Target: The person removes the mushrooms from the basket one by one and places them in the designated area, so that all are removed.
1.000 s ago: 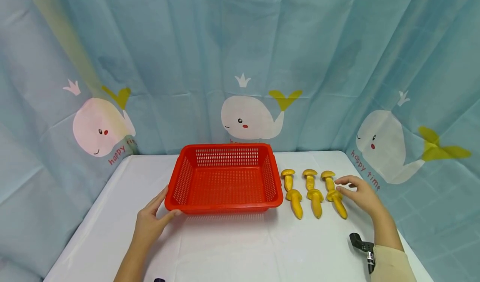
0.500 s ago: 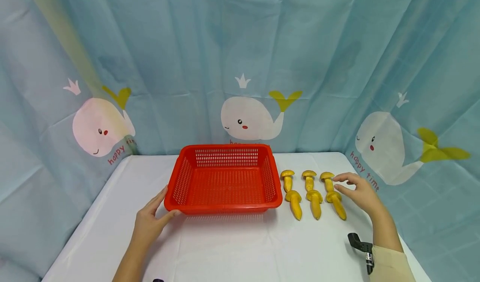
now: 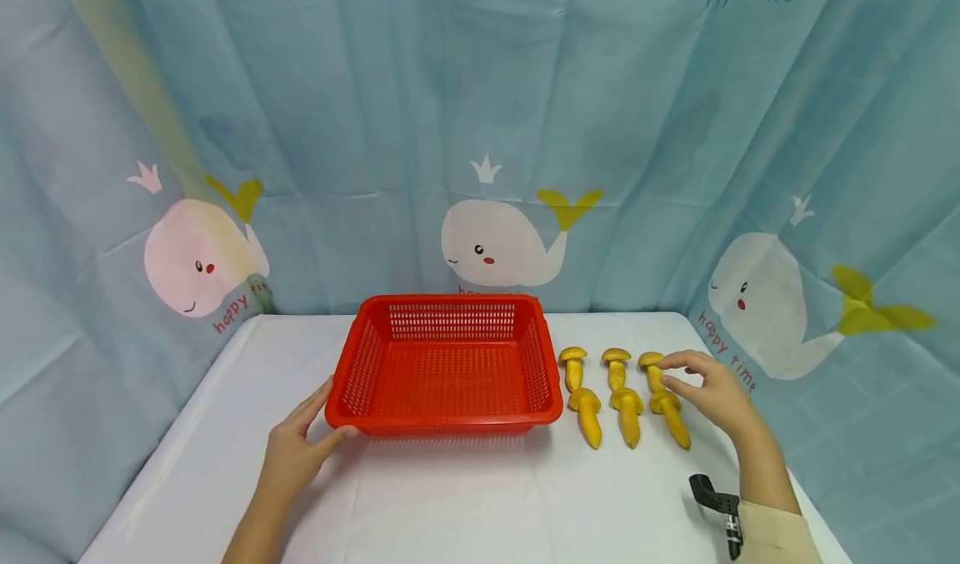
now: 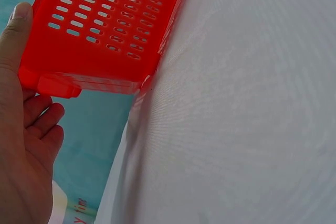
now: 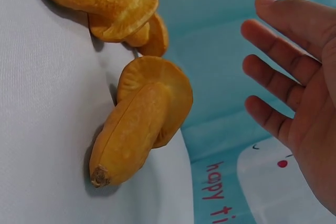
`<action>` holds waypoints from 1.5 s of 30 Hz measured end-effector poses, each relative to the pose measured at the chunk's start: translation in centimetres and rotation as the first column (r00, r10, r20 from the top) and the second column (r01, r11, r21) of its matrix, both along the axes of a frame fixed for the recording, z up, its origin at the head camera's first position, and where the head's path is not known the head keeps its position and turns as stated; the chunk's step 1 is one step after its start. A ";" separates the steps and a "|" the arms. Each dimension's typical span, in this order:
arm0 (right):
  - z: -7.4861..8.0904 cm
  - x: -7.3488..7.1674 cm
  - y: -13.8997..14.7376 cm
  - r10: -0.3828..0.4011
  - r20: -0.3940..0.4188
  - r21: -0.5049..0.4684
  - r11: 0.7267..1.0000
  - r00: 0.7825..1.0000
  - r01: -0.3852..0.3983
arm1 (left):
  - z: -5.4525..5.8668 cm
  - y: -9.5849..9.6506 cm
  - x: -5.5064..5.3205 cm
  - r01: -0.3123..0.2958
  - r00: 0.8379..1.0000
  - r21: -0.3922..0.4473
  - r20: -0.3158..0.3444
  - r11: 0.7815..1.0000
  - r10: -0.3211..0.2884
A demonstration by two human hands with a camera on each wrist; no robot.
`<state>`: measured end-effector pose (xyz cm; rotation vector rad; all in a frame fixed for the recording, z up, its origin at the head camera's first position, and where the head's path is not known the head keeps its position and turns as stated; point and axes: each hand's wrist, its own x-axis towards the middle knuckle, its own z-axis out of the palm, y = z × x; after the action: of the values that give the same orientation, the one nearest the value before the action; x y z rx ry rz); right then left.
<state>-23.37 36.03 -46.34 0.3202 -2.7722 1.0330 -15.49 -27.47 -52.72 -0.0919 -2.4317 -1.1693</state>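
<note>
In the head view my left hand [image 3: 294,447] holds a red plastic basket [image 3: 442,424] at its near left corner, thumb at the front rim and fingers along the left side. The left wrist view shows the thumb against the basket's perforated wall [image 4: 100,30], with the other fingers below the rim. My right hand [image 3: 712,391] hovers at the rightmost column of yellow mushrooms, thumb and fingers apart and holding nothing. Its fingertips overlap the back mushroom [image 3: 651,359] in the head view; the front mushroom [image 3: 675,426] lies just below. The right wrist view shows a mushroom [image 5: 134,129] beside the spread fingers.
More yellow mushrooms lie in two rows between the basket and my right hand, including one at front left [image 3: 588,422] and one at front middle [image 3: 628,422]. A black wrist camera [image 3: 716,497] sits by the right sleeve. Blue whale-print curtains [image 3: 360,239] surround the white table [image 3: 480,506].
My right hand has shifted slightly left, closer to the rightmost back mushroom. The head view has tilted a little upward. The left hand stays at the basket's corner.
</note>
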 end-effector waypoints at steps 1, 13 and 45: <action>0.0 -0.1 -0.1 0.001 -0.008 0.003 1.000 1.000 -0.001 | 0.0 0.0 0.0 0.001 1.000 0.001 0.000 1.000 -0.001; 0.0 -0.7 -1.0 0.029 -0.107 0.015 1.000 0.994 -0.028 | 0.1 -0.3 0.0 0.015 0.999 0.025 -0.051 1.000 -0.014; -0.5 0.1 -0.9 0.070 -0.313 0.193 0.981 0.947 -0.009 | 3.2 -4.0 2.3 0.069 0.998 -0.278 0.021 0.958 -0.066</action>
<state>-23.30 35.10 -46.89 0.5202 -2.5783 0.6550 -13.16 -31.45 -49.56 -0.2560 -2.6076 -0.8483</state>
